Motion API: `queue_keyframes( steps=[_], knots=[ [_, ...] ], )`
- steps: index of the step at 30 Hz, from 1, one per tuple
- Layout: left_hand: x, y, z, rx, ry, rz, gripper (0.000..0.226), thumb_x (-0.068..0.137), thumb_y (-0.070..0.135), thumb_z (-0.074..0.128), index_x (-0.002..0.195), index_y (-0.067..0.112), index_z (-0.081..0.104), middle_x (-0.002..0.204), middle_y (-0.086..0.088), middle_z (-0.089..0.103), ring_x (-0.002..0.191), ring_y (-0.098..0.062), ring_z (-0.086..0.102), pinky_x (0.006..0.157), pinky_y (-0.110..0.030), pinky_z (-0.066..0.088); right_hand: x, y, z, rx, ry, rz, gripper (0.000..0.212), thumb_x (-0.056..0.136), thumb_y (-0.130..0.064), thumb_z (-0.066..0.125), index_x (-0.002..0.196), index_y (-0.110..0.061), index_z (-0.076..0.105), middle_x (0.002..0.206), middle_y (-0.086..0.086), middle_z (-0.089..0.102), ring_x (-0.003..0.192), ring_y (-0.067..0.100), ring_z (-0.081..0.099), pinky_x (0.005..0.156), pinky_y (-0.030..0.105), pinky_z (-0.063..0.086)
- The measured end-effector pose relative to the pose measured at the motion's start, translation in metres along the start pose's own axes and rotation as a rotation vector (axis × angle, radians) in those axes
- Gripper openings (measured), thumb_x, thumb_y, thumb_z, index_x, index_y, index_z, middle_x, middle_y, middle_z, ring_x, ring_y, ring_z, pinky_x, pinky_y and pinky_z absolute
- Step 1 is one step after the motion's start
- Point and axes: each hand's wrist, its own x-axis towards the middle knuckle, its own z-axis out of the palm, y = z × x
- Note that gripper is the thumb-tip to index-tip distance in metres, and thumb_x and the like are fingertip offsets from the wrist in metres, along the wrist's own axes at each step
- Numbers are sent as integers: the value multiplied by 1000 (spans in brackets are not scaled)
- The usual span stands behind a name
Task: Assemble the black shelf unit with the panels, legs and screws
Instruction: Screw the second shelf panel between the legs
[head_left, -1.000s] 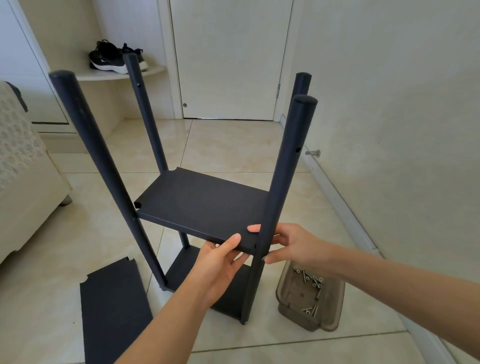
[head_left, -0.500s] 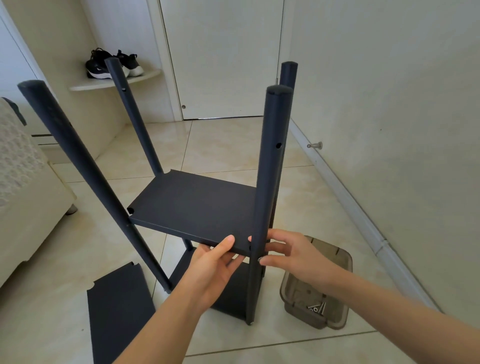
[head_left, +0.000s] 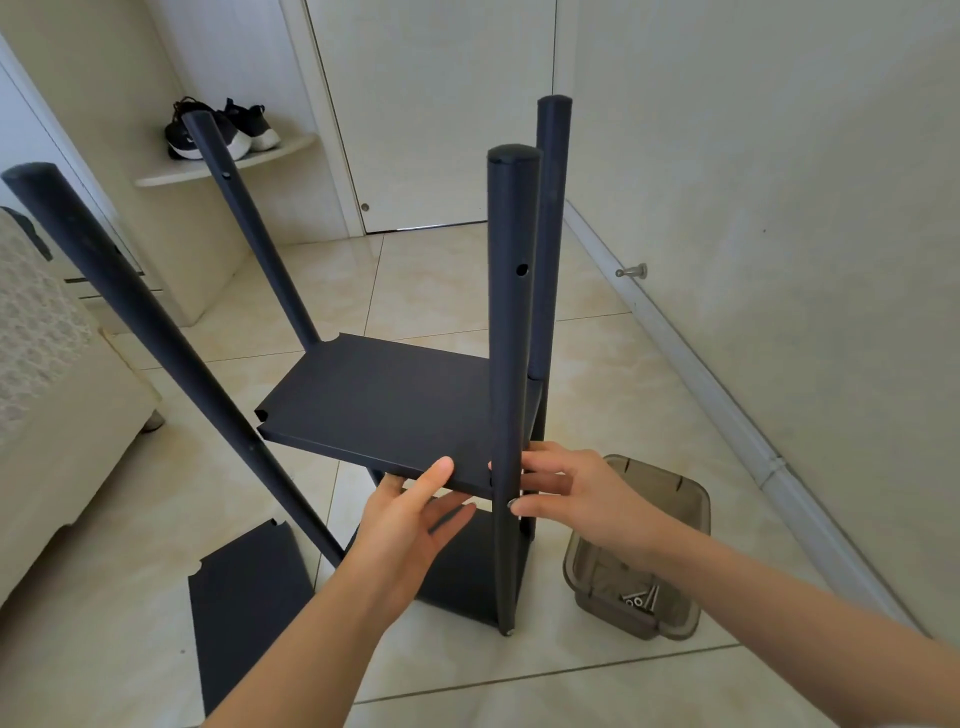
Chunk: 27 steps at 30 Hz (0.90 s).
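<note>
The middle panel (head_left: 384, 400) sits mid-scene between four loosely splayed legs (head_left: 130, 322). It looks stiff and probably light, best held at its near edge. The left hand (head_left: 410, 519) grips that edge, thumb on top. The right hand (head_left: 576, 493) pinches what seems a screw (head_left: 511, 503) against the near right leg (head_left: 506, 312).

1. Shelf panel (head_left: 379, 400), legs (head_left: 511, 312), loose panel (head_left: 249, 597): plain black, no lettering legible.
2. Shoes (head_left: 218, 130): any markings too small to read.
3. Screw tray (head_left: 675, 499): tinted plastic, no readable label.
</note>
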Motion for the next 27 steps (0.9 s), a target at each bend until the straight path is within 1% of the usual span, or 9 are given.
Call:
queue_keyframes(
  steps=[4,9,12,16,18,20,23,25,27],
  knots=[
    [-2,-1,-6,-26,99,13,34,92,21,66,125,12,58,117,-12,71,97,-26,74,89,-40,57,2,-2,3,-42,-18,9,35,89,-9,69,120,-25,68,123,-10,60,104,3,66,92,16,51],
    [-5,2,-19,26,303,76,43,93,27,66,131,15,50,113,-9,69,97,-26,73,96,-42,55,4,-5,3,-51,-27,22,33,90,-11,68,113,-34,66,115,-21,58,96,-6,65,77,5,48],
    [-7,3,-22,39,394,86,47,91,31,70,130,18,46,112,-5,66,95,-25,72,91,-40,57,5,-5,4,-65,-30,31,33,90,-11,68,117,-30,66,119,-18,58,104,3,65,84,10,50],
    [-17,1,-18,489,586,394,43,88,28,75,117,22,44,103,4,50,90,-14,56,71,-27,48,4,-6,4,-46,-33,42,34,89,-10,68,120,-25,67,123,-11,59,109,12,65,93,18,51],
    [-23,3,-18,874,486,718,45,81,29,80,111,29,47,103,14,48,95,-7,50,80,-25,46,4,-6,4,-41,-33,39,35,89,-9,69,120,-25,67,122,-9,60,108,12,66,96,22,52],
    [-18,4,-21,1236,232,942,52,75,41,82,117,27,54,120,17,50,113,-4,47,96,-25,42,4,-6,4,-22,-34,19,36,88,-6,69,118,-24,68,118,-7,61,105,12,67,97,26,52],
    [-5,6,-20,1535,-98,907,84,75,69,63,145,27,43,159,13,30,151,-5,13,124,-32,6,4,-5,4,-3,-32,10,37,87,-5,70,119,-23,68,118,-2,61,105,14,67,98,30,52],
    [5,8,-17,1640,-142,885,96,75,78,51,155,31,25,163,17,8,149,3,-14,119,-26,-14,4,-6,4,-10,-37,27,38,87,-6,70,122,-21,67,120,-1,60,107,15,67,99,32,52],
    [14,6,-19,1704,-127,928,95,78,75,54,156,30,24,163,15,7,149,2,-17,118,-27,-15,4,-7,5,-3,-41,34,39,86,-7,71,122,-23,67,121,-2,60,107,14,66,100,34,51]
  ],
)
